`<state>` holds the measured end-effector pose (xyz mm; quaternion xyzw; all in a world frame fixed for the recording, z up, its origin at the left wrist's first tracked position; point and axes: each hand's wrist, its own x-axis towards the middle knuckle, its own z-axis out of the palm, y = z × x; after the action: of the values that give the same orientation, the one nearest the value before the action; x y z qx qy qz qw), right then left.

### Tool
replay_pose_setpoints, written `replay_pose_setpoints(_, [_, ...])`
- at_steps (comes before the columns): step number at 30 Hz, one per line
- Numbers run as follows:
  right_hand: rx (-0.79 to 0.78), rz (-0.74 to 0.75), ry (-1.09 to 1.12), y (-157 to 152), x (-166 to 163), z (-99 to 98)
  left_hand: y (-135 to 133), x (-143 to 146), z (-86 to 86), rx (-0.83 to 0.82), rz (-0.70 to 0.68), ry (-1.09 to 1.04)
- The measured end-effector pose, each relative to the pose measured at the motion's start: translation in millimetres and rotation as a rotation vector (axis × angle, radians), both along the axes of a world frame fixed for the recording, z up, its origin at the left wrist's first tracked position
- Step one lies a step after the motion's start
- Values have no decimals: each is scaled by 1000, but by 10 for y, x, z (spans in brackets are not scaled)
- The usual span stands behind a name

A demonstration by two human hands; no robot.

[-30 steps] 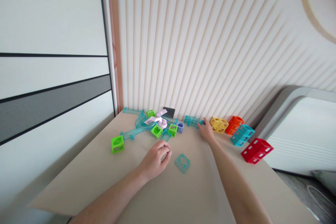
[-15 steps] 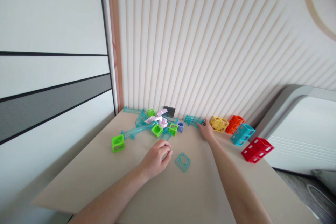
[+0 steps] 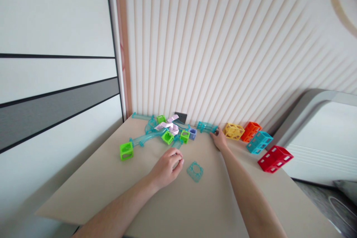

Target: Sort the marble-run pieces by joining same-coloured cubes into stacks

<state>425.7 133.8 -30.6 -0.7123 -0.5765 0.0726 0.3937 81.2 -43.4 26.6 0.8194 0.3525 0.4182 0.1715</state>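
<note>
My right hand (image 3: 219, 140) is at the back of the table, its fingers closed around the right end of a clear teal track piece (image 3: 205, 126) lying by the wall. My left hand (image 3: 169, 166) rests near the middle with its fingers curled in and nothing visible in them. To its right, a flat teal square plate with a round hole (image 3: 195, 171) lies on the table. Just beyond the left hand are a green cube (image 3: 167, 137), another green cube (image 3: 184, 137) and a lilac cube (image 3: 192, 134).
Joined cubes line the right side: yellow (image 3: 233, 131), orange (image 3: 251, 131), teal (image 3: 259, 142) and red (image 3: 275, 159). A pale purple bladed piece (image 3: 172, 126) lies among teal tracks (image 3: 150, 136) at the back left. A green cube (image 3: 126, 151) sits farther left. A dark flat block (image 3: 181, 117) lies by the ribbed wall.
My right hand's fingers have shifted slightly at the end of the teal track piece. My left hand stays in place. The whole view has moved a little.
</note>
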Motion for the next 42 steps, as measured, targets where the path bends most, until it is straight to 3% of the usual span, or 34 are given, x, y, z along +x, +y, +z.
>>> replay_pose_setpoints(11, [-60,-20,-31,-85,-63,21,-7,-32,-7,37,33,61])
replay_pose_setpoints(19, [-23,35,-61,-634,-312,71,66,-93,-37,83,129,133])
replay_pose_setpoints(26, [22,243,-7,-1260,-677,224,88,-137,-26,102,142,129])
replay_pose_setpoints(31, [47,679,41,-1730,-995,411,141,-235,-7,144,204,126])
replay_pose_setpoints(33, [70,764,9,-1860,-1147,458,160,-278,-7,164,229,140])
replay_pose_setpoints(39, [96,915,-90,-1886,-1469,463,211,-312,-50,229,276,192])
replay_pose_setpoints(42, [183,836,54,-1696,-1482,429,233,-271,-95,239,288,224])
